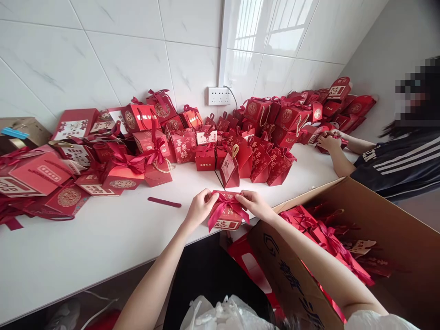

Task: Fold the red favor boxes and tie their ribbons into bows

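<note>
A small red gift box (227,223) with gold and white lettering sits at the front edge of the white table. Across its top is a dark red ribbon bow (227,202) with two tails hanging down. The left loop of the bow is pinched between the thumb and fingers of my left hand (202,207). On the opposite side my right hand (253,204) pinches the right loop the same way. A flat dark red strip (164,202) lies on the table left of my left hand.
Piled red gift boxes (125,172) line the wall side of the white table (103,238). An open cardboard carton (275,256) holding more red boxes stands under my right arm. At the right, a co-worker's hands (330,140) handle a red box. A power socket (218,96) is on the wall.
</note>
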A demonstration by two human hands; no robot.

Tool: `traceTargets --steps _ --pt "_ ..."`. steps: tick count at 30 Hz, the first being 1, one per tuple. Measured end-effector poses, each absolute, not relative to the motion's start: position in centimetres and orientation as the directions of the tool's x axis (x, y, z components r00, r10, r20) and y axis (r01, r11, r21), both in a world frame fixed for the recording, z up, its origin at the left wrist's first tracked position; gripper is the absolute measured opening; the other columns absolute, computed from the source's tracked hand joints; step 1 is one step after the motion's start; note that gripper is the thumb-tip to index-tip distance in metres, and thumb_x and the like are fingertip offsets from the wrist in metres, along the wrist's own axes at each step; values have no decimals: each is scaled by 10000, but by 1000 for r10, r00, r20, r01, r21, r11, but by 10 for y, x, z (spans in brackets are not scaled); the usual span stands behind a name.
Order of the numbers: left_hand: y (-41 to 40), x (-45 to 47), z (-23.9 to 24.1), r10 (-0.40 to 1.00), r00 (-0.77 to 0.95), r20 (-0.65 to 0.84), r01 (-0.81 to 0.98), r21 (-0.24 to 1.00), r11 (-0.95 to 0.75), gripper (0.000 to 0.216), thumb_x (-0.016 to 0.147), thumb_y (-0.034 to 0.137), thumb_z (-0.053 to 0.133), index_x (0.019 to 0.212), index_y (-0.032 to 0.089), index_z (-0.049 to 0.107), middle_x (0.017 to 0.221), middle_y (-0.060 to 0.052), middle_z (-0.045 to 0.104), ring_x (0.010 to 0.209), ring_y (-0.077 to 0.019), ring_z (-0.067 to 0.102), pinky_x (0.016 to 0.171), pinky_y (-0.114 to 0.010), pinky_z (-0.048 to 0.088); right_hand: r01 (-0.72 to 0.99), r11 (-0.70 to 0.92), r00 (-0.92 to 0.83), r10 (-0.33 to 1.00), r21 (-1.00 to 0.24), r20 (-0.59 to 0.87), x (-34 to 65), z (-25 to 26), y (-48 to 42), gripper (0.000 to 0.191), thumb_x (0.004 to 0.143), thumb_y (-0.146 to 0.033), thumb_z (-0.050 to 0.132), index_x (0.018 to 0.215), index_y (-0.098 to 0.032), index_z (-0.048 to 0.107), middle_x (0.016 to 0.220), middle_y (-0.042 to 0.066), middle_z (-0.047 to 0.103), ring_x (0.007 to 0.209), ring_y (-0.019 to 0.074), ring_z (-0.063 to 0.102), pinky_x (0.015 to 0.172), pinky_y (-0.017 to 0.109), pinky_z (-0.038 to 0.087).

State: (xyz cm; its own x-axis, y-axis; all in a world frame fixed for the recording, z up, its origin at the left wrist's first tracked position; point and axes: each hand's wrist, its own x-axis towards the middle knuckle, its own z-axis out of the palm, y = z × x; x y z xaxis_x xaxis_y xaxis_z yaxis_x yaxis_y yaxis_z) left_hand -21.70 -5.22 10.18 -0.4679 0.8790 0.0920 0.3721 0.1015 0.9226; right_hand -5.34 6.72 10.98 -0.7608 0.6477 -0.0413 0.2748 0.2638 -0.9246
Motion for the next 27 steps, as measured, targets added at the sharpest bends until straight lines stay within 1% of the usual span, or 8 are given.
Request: traceTargets --steps 7,11,14,16,18,20,24,27 --pt "-58 -202 86 814 -576 80 261 961 90 342 834 414 391 599 216 242 546 53 286 502 -108 329 511 -237 309 211 160 -732 680 -964 -48 -54 92 56 456 791 -622 420 614 -207 350 568 -42 394 528 103 409 538 256 366" --pt "-59 -202 81 826 -563 34 176 981 80 346 823 462 405 614 216 281 552 54 339 512 -105 377 524 -230 346 230 153 -690 722 -961 -50 -45 88 60 454 784 -646 435 715 -199 403 637 -25 444 610 138 477 605 294 425" --pt "-57 -207 83 867 -498 -18 106 991 81 361 829 510 357 635 207 392 579 27 484 542 -127 476 542 -248 405 199 336 -706 701 -921 103 -38 92 66 632 660 -663 599 1034 -186 422 1016 93 524 948 242 527 777 400 460" --pt "-55 -209 84 886 -463 -34 79 994 79 419 837 547 316 663 194 462 622 -5 561 573 -147 530 565 -270 447 142 542 -793 563 -828 233 -37 96 66 913 552 -618 720 1243 -184 310 1286 183 379 1201 322 397 916 491 410" --pt "-53 -210 83 884 -467 -26 79 994 71 460 837 571 297 676 186 491 647 -26 591 594 -157 560 589 -286 478 91 672 -868 415 -735 273 -38 99 65 1027 534 -530 774 1332 -176 234 1364 208 286 1292 341 301 1002 523 342" --pt "-53 -210 78 855 -518 0 104 993 63 456 850 552 253 677 190 471 654 -33 584 619 -161 578 618 -296 496 106 681 -877 407 -725 255 -40 101 64 976 568 -459 771 1342 -171 249 1340 197 321 1270 326 350 1019 512 339" --pt "-59 -209 61 763 -643 71 221 971 96 336 865 451 235 734 207 426 751 -39 573 754 -181 598 718 -328 490 95 237 -800 596 -967 67 -28 99 67 806 646 -504 688 1295 -199 320 1188 141 511 1052 283 564 873 467 478" --pt "-63 -209 53 777 -618 122 355 925 136 207 813 395 403 769 210 486 835 -45 604 818 -206 584 755 -358 471 -31 -242 -739 659 -970 -141 -4 101 67 609 741 -660 468 1149 -208 461 1061 122 612 947 284 618 780 455 513"
